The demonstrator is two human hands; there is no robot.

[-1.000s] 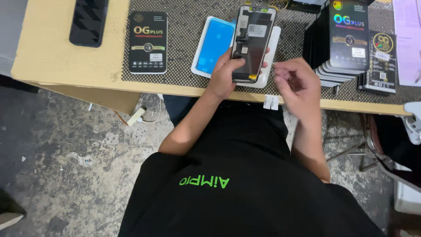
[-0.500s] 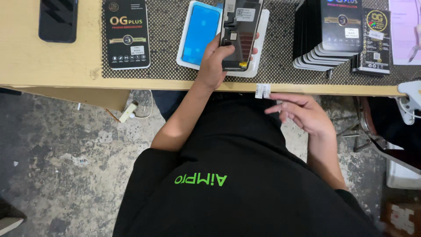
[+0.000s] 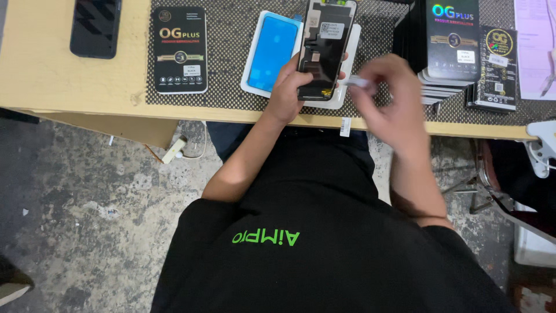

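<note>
While we look down past the bench (image 3: 69, 95) edge, our left hand (image 3: 288, 93) grips a black phone screen panel (image 3: 324, 46) by its long edges. It looks thin, stiff and fragile. Just right of the panel, our right hand (image 3: 389, 93) pinches a small white strip (image 3: 356, 83). Beyond the panel lies a white tray (image 3: 347, 64).

In my left hand (image 3: 288, 93) I hold a black phone screen panel (image 3: 324, 46), back side up, with a small white label near its top. Under it lies a white tray (image 3: 341, 87), and just beside that a white card with a bright blue film (image 3: 272, 52). To the left, a flat black box (image 3: 179, 49) lies on the mat. Far left, a dark phone (image 3: 95, 28) rests on the bare table. To my right stands a stack of black boxes (image 3: 452, 46), with a smaller black package (image 3: 495, 69) beside it.
</note>
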